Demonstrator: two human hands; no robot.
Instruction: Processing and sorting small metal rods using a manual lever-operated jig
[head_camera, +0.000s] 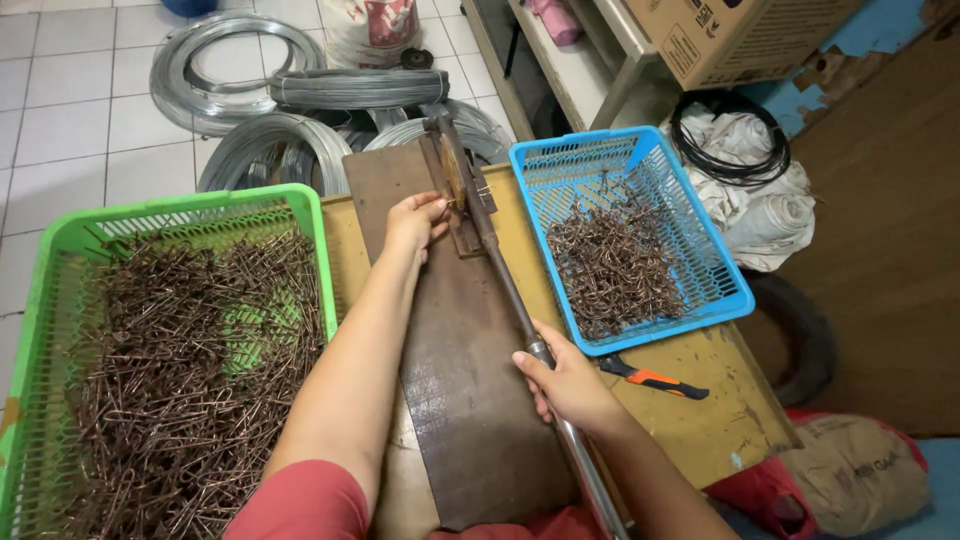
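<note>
A long metal lever (500, 270) runs across a dark steel plate (455, 400) on a wooden bench. My right hand (565, 380) grips the lever's shiny handle near the front. My left hand (415, 222) rests at the lever's head, fingertips pinching a small wire piece against the bending jig (455, 180). A green basket (300, 215) on the left is heaped with rusty straight wire pieces. A blue basket (720, 290) on the right holds bent wire hooks.
Orange-handled pliers (655, 379) lie on the bench below the blue basket. Coils of grey wire (240, 70) sit on the tiled floor beyond the bench. A black cable coil (730, 140) on white cloth, a cardboard box (720, 35) and a sack (855, 470) stand to the right.
</note>
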